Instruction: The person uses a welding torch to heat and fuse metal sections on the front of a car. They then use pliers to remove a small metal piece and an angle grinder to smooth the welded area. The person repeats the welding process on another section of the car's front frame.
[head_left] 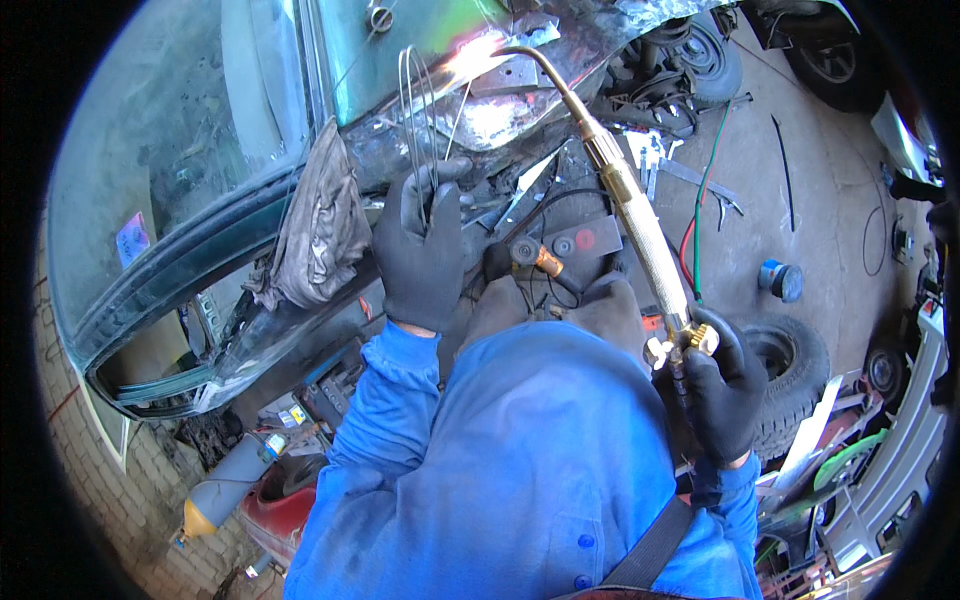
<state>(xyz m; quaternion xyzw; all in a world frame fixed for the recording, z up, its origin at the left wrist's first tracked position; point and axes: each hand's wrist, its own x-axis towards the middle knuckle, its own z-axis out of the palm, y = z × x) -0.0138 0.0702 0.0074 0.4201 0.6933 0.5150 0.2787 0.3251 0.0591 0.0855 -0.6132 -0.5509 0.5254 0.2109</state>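
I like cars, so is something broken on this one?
Yes. The car's metal panel near the brass torch tip looks torn and scorched, with ragged edges. A crumpled rag hangs by the windscreen, beside the left hand.

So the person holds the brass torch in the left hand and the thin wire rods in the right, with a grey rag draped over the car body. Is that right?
Not quite: the hands are swapped. In the head view, the right hand grips the brass torch, and the left hand holds the thin wire rods. The grey rag does hang over the car body.
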